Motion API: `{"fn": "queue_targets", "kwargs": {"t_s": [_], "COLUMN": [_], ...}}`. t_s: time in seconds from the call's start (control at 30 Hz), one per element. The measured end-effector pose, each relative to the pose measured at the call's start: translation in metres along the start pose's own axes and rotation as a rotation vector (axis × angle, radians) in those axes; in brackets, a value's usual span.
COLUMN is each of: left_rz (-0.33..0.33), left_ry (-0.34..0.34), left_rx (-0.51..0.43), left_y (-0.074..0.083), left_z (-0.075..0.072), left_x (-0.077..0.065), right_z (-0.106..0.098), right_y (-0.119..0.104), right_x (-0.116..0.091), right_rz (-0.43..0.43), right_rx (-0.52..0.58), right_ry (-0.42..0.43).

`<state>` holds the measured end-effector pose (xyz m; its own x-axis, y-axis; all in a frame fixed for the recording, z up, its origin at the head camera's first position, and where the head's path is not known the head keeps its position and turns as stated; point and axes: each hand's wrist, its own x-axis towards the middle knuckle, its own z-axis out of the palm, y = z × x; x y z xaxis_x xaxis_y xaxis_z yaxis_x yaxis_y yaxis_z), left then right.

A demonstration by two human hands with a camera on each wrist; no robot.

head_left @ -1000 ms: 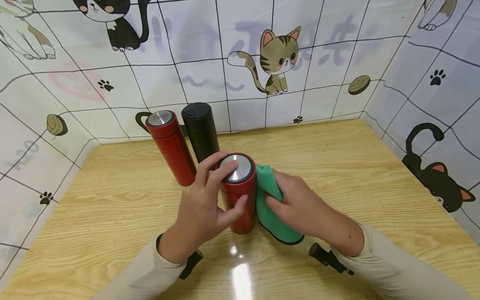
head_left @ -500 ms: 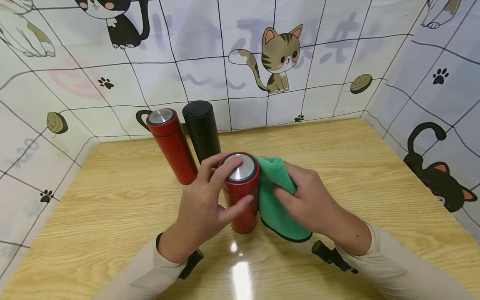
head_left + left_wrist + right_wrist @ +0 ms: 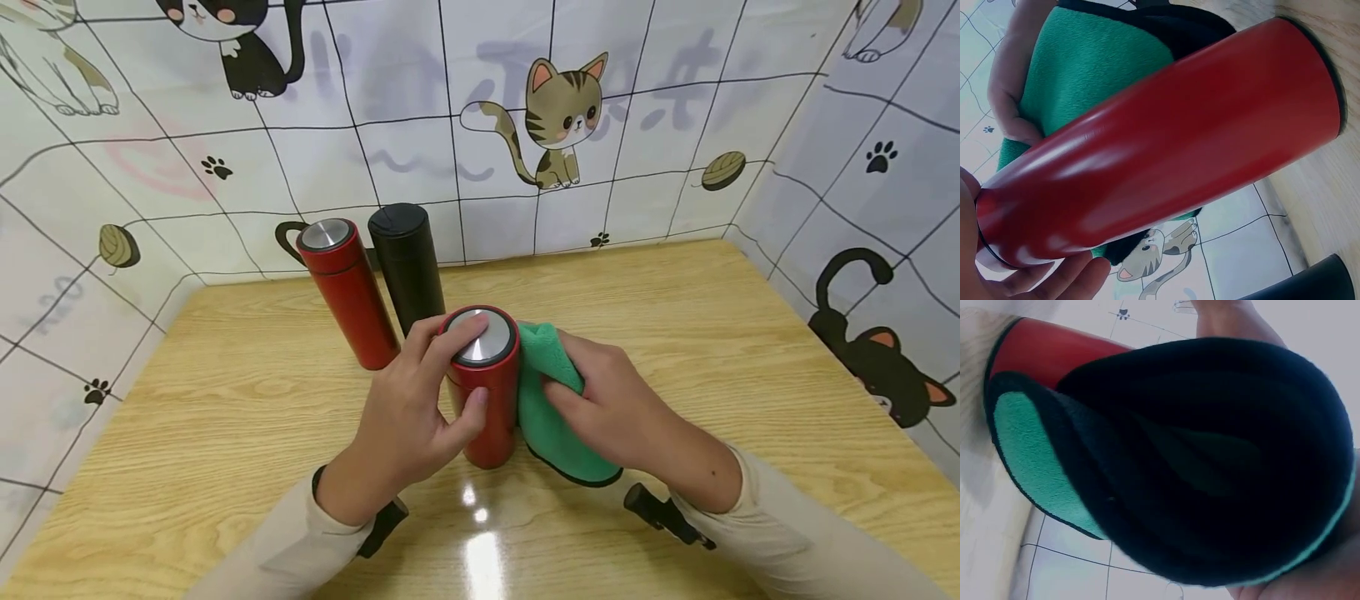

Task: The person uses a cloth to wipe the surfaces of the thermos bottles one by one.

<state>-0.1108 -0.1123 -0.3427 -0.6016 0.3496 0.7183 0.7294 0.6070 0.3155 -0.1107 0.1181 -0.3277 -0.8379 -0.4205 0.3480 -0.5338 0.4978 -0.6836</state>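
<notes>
A red thermos [image 3: 491,425] with a silver-topped lid stands upright on the table, close in front of me. Around its upper part my left hand [image 3: 397,417] curls, one finger lying on the lid and the thumb at the near side. My right hand [image 3: 618,404] grips a folded green cloth [image 3: 558,437] with dark edging, which lies against the thermos's right side. In the left wrist view the thermos body [image 3: 1166,144] crosses in front of the cloth [image 3: 1097,69]. Dark folds of the cloth [image 3: 1032,444] cover most of the thermos [image 3: 1060,353] in the right wrist view.
Behind my left hand stand a second red thermos [image 3: 348,300] and a black thermos [image 3: 408,271], both upright. The wooden table [image 3: 660,308] ends at a cat-patterned cloth wall [image 3: 390,83] at the back and sides.
My right hand and the cloth shifted right, then slightly back toward the thermos. The left thumb has slid a little left on the thermos. The two rear thermoses stay in place.
</notes>
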Motion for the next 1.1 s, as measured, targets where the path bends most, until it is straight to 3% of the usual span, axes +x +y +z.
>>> {"fn": "queue_targets", "kwargs": {"t_s": [0.23,0.47,1.1], "left_rz": [0.006,-0.007,-0.033], "left_ry": [0.009,0.009,0.009], "left_rx": [-0.009,-0.017,-0.02], "left_y": [0.0005,0.0012,0.0007], "left_z": [0.0007,0.0009,0.0036], "left_x": [0.0018,0.0027,0.0008], "right_z": [-0.004,-0.0024,0.0053], "right_y": [-0.0013,-0.0011,0.0022], "right_x": [-0.0019,-0.0009,0.0019], "right_rz": [-0.067,-0.008,0.053], "right_rx": [0.004,0.029,-0.02], "right_ry": [0.065,0.012,-0.04]}}
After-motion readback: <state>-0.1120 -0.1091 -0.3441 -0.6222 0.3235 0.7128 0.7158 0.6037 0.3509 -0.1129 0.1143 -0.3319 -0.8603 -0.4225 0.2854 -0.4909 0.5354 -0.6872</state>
